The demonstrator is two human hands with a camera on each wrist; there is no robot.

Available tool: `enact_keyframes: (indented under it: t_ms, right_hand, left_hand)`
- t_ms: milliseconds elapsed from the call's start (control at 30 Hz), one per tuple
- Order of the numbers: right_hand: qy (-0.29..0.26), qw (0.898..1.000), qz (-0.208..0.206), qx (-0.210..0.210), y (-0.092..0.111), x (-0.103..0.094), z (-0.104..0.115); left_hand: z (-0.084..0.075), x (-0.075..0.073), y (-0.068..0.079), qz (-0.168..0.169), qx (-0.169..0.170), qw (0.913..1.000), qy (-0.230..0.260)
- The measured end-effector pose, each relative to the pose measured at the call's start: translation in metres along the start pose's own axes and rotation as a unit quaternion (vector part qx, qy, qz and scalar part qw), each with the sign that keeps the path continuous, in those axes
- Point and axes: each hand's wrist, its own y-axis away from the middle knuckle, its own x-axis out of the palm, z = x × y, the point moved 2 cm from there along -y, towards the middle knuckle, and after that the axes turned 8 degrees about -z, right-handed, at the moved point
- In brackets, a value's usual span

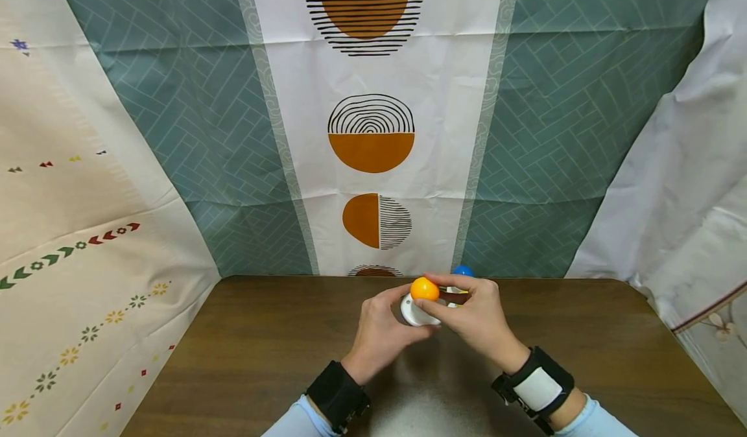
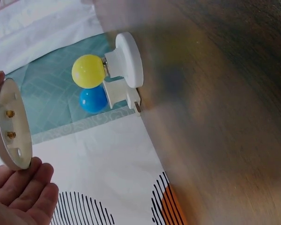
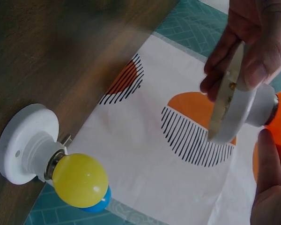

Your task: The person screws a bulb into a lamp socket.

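Note:
My left hand (image 1: 380, 328) grips the rim of a white round lamp holder (image 1: 415, 314), lifted off the table. The left wrist view shows its hollow underside with brass screws (image 2: 10, 135). An orange light bulb (image 1: 424, 289) sits in the socket of this holder. My right hand (image 1: 480, 315) pinches the orange bulb between thumb and fingers. In the right wrist view, a fingertip touches the bulb close to its metal collar. Only part of the orange bulb (image 3: 280, 119) shows there.
Farther right stand a yellow bulb (image 3: 80, 180) in a white round holder (image 3: 25, 145) and, behind it, a blue bulb (image 2: 93, 99) in another white holder (image 2: 117, 92). Both stand on the brown wooden table (image 1: 262, 346). A patterned cloth (image 1: 373, 67) hangs at the table's back edge.

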Motion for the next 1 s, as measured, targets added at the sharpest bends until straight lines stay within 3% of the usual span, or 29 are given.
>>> enact_keyframes:
  t_ms: [200,333,467,667,867,1000]
  right_hand:
    - [0.007,0.999,0.025,0.034,-0.003,-0.002,0.003]
    - [0.015,0.998,0.059,0.034,-0.006,-0.004,-0.001]
    - [0.029,0.995,0.093,0.022,-0.008,-0.007,-0.016]
    - [0.055,0.993,0.104,0.028,-0.009,-0.015,-0.033]
    - [0.085,0.987,0.132,0.046,-0.007,-0.015,-0.044]
    - [0.078,0.984,0.151,0.044,-0.007,-0.011,-0.047]
  left_hand:
    - [0.003,-0.002,-0.002,0.018,-0.008,0.9997,0.011]
    - [0.006,-0.006,-0.006,0.030,-0.004,0.9995,0.010]
    - [0.010,-0.014,-0.012,0.026,0.003,0.9997,0.000]
    - [0.013,-0.022,-0.019,0.016,0.001,0.9999,0.005]
    - [0.013,-0.024,-0.021,0.009,0.017,0.9998,0.003]
    - [0.011,-0.024,-0.020,0.014,0.024,0.9995,0.018]
